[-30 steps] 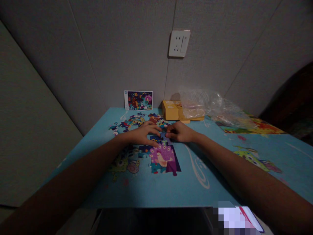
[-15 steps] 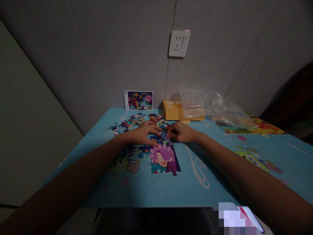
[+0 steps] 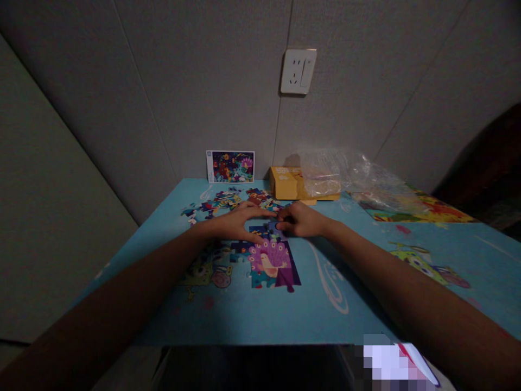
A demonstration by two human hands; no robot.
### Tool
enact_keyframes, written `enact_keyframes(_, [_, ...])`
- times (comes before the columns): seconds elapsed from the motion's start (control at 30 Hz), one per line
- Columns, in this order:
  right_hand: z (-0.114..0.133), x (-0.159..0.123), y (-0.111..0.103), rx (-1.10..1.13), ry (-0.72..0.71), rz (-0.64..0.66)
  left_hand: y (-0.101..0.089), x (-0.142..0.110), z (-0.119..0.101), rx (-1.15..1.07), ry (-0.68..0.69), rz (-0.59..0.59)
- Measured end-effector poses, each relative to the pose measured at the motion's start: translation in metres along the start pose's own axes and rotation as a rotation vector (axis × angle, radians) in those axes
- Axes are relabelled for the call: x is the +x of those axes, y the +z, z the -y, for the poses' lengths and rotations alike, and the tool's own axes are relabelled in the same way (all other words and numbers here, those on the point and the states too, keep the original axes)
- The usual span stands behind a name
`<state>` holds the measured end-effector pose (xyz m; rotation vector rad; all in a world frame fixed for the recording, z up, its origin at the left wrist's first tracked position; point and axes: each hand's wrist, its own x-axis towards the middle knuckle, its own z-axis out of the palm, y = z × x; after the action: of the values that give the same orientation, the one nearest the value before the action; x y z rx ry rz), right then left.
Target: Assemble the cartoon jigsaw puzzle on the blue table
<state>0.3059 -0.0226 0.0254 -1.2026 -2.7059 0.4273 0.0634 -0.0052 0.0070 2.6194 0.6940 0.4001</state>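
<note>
A partly joined jigsaw puzzle (image 3: 268,263) with a pink peacock lies flat near the middle of the table. At its upper right, my right hand (image 3: 301,220) pinches a blue-purple puzzle piece (image 3: 273,227) between thumb and fingers, against the joined part. My left hand (image 3: 240,221) rests at the upper left of the puzzle, thumb and fingers spread apart. Its fingertips reach across toward my right hand, and the thumb lies by the peacock's top edge. Loose puzzle pieces (image 3: 226,200) lie in a spread beyond my left hand.
A picture card (image 3: 230,166) leans on the wall at the back. Beside it stands a yellow box (image 3: 285,183) with a clear plastic bag (image 3: 325,171) draped over it. A colourful printed sheet (image 3: 431,209) lies at the right. The blue table (image 3: 244,320) has cartoon prints.
The fingers of my left hand have stretched farther right, toward my right fingertips. My right hand stays nearly in place with the piece.
</note>
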Motion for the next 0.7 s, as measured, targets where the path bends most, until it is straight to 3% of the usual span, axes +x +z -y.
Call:
enact_keyframes(0.17, [-0.0003,0.0004,0.0012,-0.046,0.044,-0.01,-0.0022,0.0009,-0.001,0.03,0.094,0.015])
enact_keyframes(0.7, [0.0046,0.0002,-0.0016,-0.131,0.141,-0.039,-0.0006,0.0017,0.0023,0.06,0.065,0.019])
